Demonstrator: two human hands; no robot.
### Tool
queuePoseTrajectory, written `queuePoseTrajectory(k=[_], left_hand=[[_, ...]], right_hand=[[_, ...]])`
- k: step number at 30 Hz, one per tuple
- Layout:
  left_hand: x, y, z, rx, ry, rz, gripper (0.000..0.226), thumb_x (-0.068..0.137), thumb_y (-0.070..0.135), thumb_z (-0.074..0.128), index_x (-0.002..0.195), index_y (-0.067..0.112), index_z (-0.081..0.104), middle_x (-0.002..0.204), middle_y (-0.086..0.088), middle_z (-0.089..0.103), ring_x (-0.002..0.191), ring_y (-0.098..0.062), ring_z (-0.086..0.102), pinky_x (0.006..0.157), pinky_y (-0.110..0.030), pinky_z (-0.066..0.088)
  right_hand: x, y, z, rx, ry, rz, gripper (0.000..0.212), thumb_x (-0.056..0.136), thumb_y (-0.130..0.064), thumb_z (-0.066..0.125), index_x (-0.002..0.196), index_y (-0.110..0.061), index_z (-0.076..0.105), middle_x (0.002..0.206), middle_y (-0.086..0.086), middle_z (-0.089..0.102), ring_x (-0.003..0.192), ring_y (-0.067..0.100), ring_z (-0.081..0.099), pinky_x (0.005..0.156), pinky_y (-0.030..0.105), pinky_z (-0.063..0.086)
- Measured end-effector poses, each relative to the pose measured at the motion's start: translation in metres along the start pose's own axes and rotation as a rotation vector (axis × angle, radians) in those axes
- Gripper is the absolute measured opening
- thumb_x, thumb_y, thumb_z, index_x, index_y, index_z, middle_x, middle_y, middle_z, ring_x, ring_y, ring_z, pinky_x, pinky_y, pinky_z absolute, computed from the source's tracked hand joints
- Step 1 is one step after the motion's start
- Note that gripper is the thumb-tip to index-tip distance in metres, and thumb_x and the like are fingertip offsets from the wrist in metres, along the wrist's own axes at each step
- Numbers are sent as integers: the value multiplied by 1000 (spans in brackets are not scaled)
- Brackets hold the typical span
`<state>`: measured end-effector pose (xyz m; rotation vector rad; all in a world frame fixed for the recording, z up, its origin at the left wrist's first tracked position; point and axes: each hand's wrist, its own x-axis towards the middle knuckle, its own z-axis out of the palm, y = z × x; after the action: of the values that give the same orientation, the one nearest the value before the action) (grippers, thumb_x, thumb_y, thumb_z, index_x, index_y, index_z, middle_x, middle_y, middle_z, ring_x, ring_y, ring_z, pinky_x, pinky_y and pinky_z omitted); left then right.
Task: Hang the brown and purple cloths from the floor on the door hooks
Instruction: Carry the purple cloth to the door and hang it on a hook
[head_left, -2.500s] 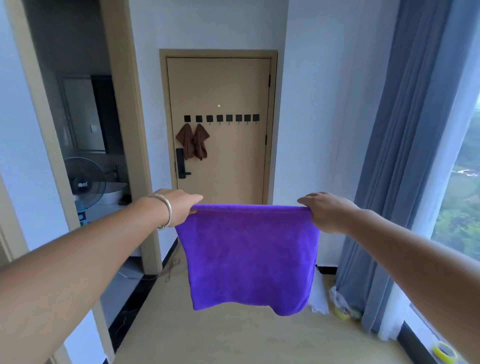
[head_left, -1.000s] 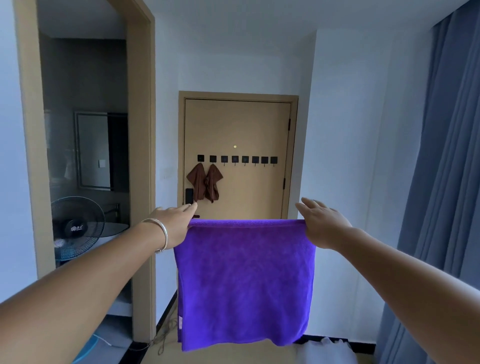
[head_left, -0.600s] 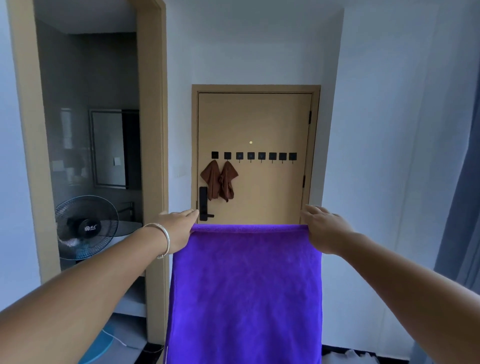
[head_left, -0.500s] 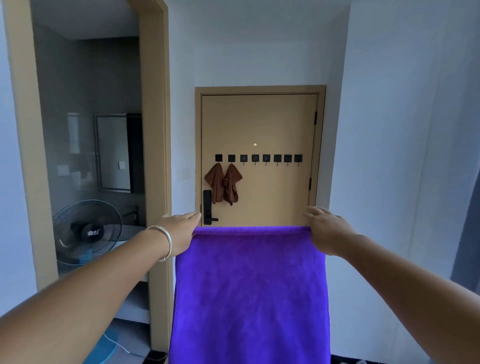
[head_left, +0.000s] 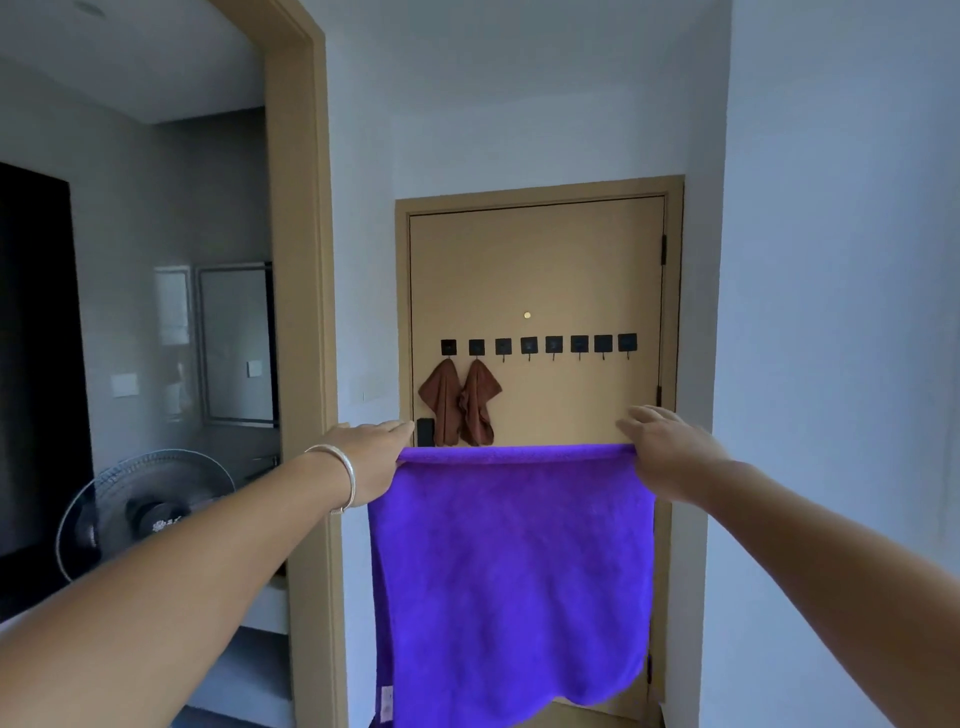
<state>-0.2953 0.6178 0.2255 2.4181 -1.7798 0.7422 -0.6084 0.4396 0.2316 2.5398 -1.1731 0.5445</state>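
Fan (head_left: 140, 514): seen left of the left hand, behind the forearm.
Left hand (head_left: 371, 460): closed on the purple cloth's upper left corner; a silver bracelet (head_left: 343, 478) is worn at the wrist.
Purple cloth (head_left: 511, 577): stretched flat between both hands, hanging below them.
Brown cloths (head_left: 460, 402): hung on the two leftmost door hooks (head_left: 537, 345), above and beyond the left hand.
Right hand (head_left: 670, 457): the cloth's upper right corner is pinched, fingers extended forward.
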Motion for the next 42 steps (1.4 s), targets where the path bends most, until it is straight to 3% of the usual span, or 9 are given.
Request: queuePoseTrajectory(k=[2, 8, 10, 13, 17, 24, 36, 42], left_hand=[[16, -2, 12, 4, 0, 5, 18, 88, 9, 33, 86, 27, 34, 93, 4, 54, 71, -17, 50, 67, -33, 32], [67, -19, 57, 15, -41, 13, 14, 88, 8, 36, 86, 22, 33, 86, 2, 51, 73, -24, 55, 61, -31, 29], [86, -27, 72, 11, -53, 10, 15, 89, 9, 35, 94, 22, 38, 93, 3, 54, 77, -22, 57, 60, -29, 31], [121, -45, 94, 4, -59, -2, 31, 92, 12, 34, 120, 20, 42, 118, 2, 56, 97, -24, 59, 76, -32, 41], [170, -73, 117, -7, -9, 36, 13, 89, 10, 34, 93, 22, 38, 85, 7, 51, 70, -18, 52, 62, -30, 32], [254, -133, 155, -77, 27, 36, 18, 88, 9, 36, 81, 24, 30, 71, 9, 43, 57, -11, 40, 51, -28, 22], [346, -188, 237, -98, -22, 80, 14, 91, 12, 38, 86, 25, 33, 84, 2, 56, 72, -20, 55, 62, -30, 38], [402, -195, 269, -120, -29, 82, 14, 91, 12, 38, 89, 25, 33, 88, 7, 52, 75, -19, 52, 66, -32, 40]], right_hand=[[18, 3, 15, -9, -13, -18, 49, 90, -7, 38, 136, -20, 43, 152, -1, 31, 144, 19, 20, 106, 40, 36], [74, 6, 55, -37, -63, -27, 52, 92, -9, 36, 142, -21, 39, 158, 0, 22, 146, 20, 15, 110, 41, 31], [95, 4, 68, -37, -73, -28, 52, 92, -8, 35, 143, -21, 39, 158, -1, 23, 146, 20, 15, 110, 40, 31], [129, -1, 86, -47, -77, -16, 51, 91, -8, 35, 140, -20, 42, 156, 0, 26, 145, 20, 17, 110, 40, 32], [179, -11, 105, -66, -66, 13, 47, 90, -7, 37, 134, -19, 48, 149, -1, 35, 142, 19, 23, 106, 40, 36], [279, -35, 131, -76, -38, 38, 46, 88, -7, 38, 131, -20, 51, 148, -1, 37, 141, 19, 25, 105, 42, 38], [385, -56, 206, -61, -116, 58, 51, 88, -8, 36, 136, -22, 46, 157, -3, 24, 146, 16, 16, 109, 42, 32], [447, -41, 248, -21, -117, 45, 55, 89, -8, 35, 141, -24, 43, 158, -3, 22, 146, 15, 14, 112, 37, 27]])
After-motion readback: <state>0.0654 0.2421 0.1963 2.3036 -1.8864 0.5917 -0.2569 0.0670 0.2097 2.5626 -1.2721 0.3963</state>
